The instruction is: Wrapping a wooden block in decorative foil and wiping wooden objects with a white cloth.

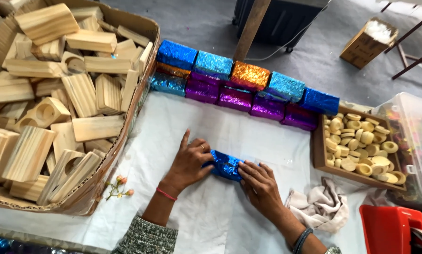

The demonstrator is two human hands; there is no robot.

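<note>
A white sheet covers the tabletop across the middle of the frame. In the upper left, a large cardboard box is heaped with bare wooden blocks, many with a round hole cut in them; these look to be unwrapped stock, and plenty remain. Along the top centre runs a two-tier row of foil-wrapped blocks in blue, purple and orange, which reads as the finished pile, about a dozen or more showing. At the right, a shallow wooden tray holds small pale wooden rings and discs, beside a clear plastic bin and a red container. A crumpled beige cloth lies lower right.

At lower centre, one blue foil-wrapped block lies on the sheet. The left hand presses flat on its left end, and the right hand pinches the foil at its right end. By my reading the wrap is nearly closed, with the ends being folded.
</note>
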